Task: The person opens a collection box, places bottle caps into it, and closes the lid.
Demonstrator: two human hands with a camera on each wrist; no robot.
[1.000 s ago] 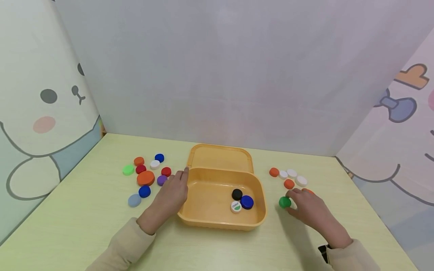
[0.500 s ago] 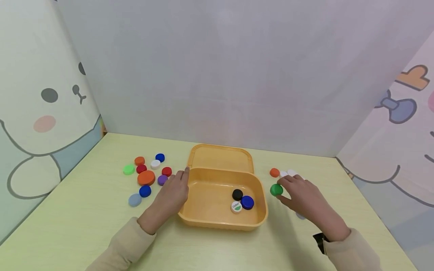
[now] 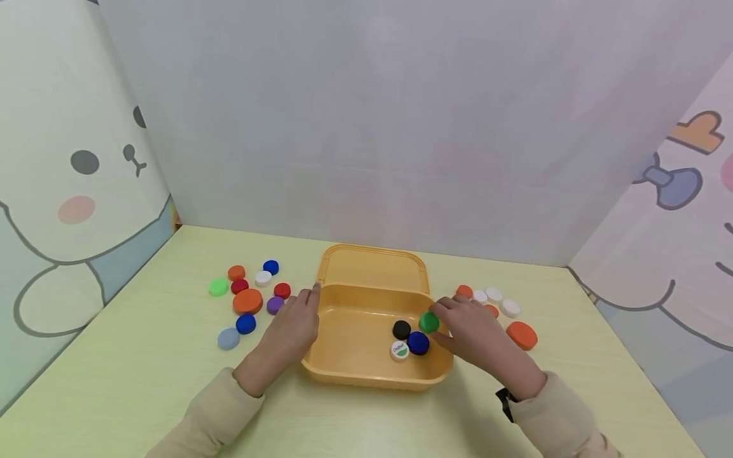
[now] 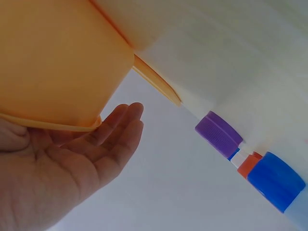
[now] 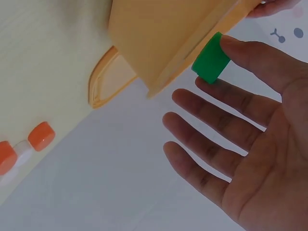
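Observation:
My right hand [image 3: 472,327] pinches a green bottle cap [image 3: 429,322] between thumb and index finger, over the right side of an orange plastic box [image 3: 343,343]. Its other fingers stretch out apart in the right wrist view, with the green cap [image 5: 211,58] beside the box's rim. Inside the box lie a black cap [image 3: 402,329], a dark blue cap [image 3: 418,343] and a white cap with green print [image 3: 399,350]. My left hand [image 3: 290,327] rests at the box's left rim. In the left wrist view its fingers [image 4: 122,144] are relaxed beside the rim.
Behind the box lies its orange lid [image 3: 372,266]. Several coloured caps lie left of the box, among them a purple cap [image 3: 275,305] and a large orange cap [image 3: 248,301]. To the right are white caps [image 3: 509,308] and another large orange cap [image 3: 522,335].
My right hand has lifted the green cap off the table on the right and carried it left, over the box. The left hand has stayed at the box's left rim.

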